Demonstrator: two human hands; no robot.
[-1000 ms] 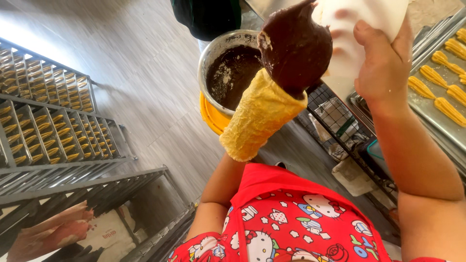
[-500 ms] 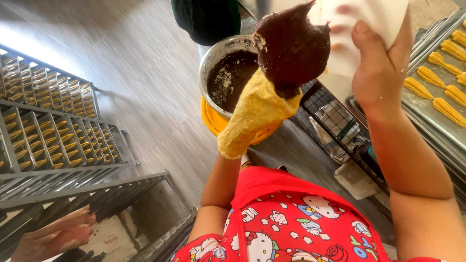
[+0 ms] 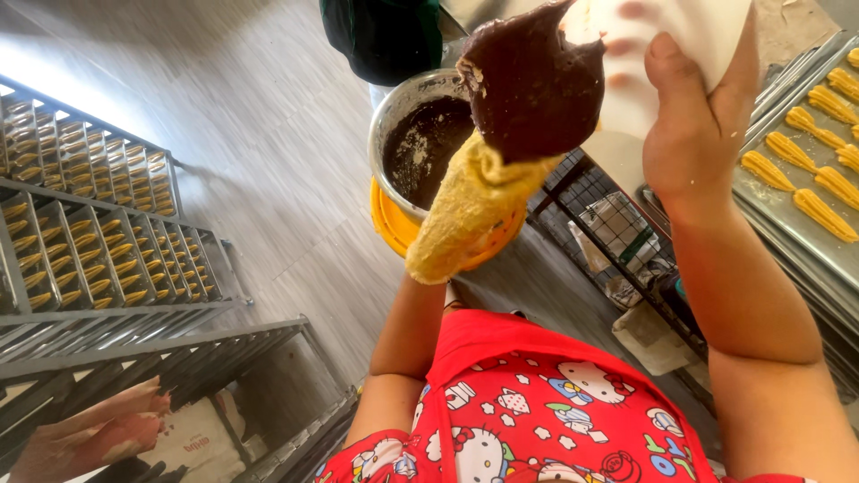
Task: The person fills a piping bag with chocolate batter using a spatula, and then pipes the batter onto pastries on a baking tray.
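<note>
My left hand wears a yellow glove and is smeared all over with dark chocolate batter; it carries a lump of that batter, raised to the mouth of a white piping bag. My right hand grips the white bag from the right and holds it up. Below them stands a metal mixing bowl with chocolate batter left on its inside, resting on a yellow bucket.
A metal rack of trays filled with piped yellow dough strips stands at left. A tray with more yellow strips lies at right on a wire shelf. A dark-clothed person stands beyond the bowl. Grey plank floor lies between.
My gloved left hand with the batter has stayed at the bag's mouth, shifting slightly. The right hand keeps its grip on the bag.
</note>
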